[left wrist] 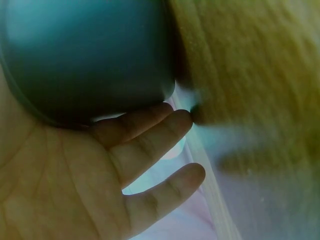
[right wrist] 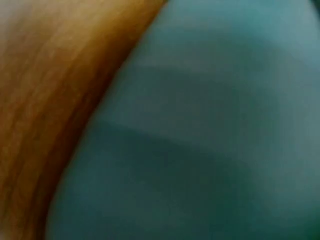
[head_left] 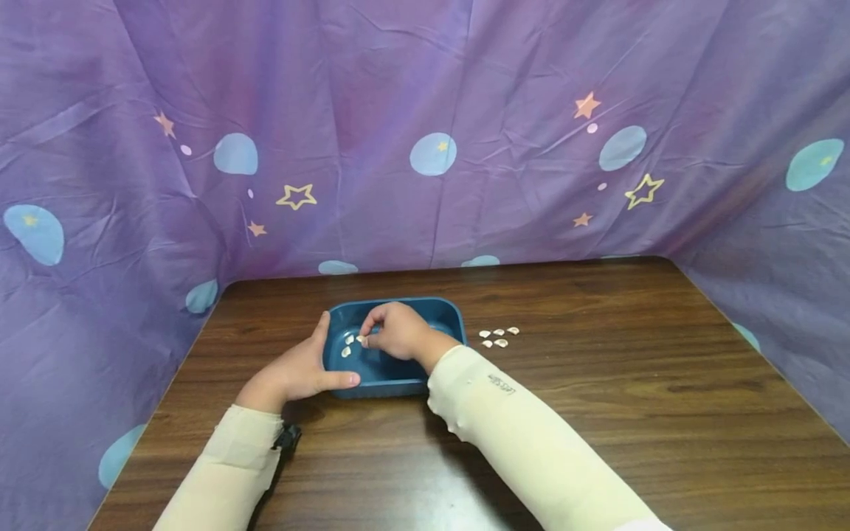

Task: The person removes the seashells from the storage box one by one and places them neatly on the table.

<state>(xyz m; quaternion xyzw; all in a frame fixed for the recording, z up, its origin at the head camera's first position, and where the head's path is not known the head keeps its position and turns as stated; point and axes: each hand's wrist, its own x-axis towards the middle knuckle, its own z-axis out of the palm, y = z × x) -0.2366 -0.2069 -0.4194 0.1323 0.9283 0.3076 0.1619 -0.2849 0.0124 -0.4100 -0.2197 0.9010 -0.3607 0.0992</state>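
A blue rectangular container (head_left: 398,386) stands on the table. My left hand (head_left: 292,372) rests against its near left corner, thumb along the front wall and fingers along the left side; in the left wrist view the fingers (left wrist: 150,150) are nearly straight. Inside the container, my right hand (head_left: 398,332) pinches a small white shell (head_left: 360,338) between thumb and index finger, low over the floor. Beside it on the container floor lie a shell (head_left: 349,340) and another shell (head_left: 346,352). The right wrist view shows only the container's outer wall (right wrist: 190,130), blurred, and some table.
Several small white shells (head_left: 501,344) lie on the wooden table (head_left: 598,369), just right of the container. A purple curtain (head_left: 372,110) with stars and blue shapes hangs behind the table and on both sides.
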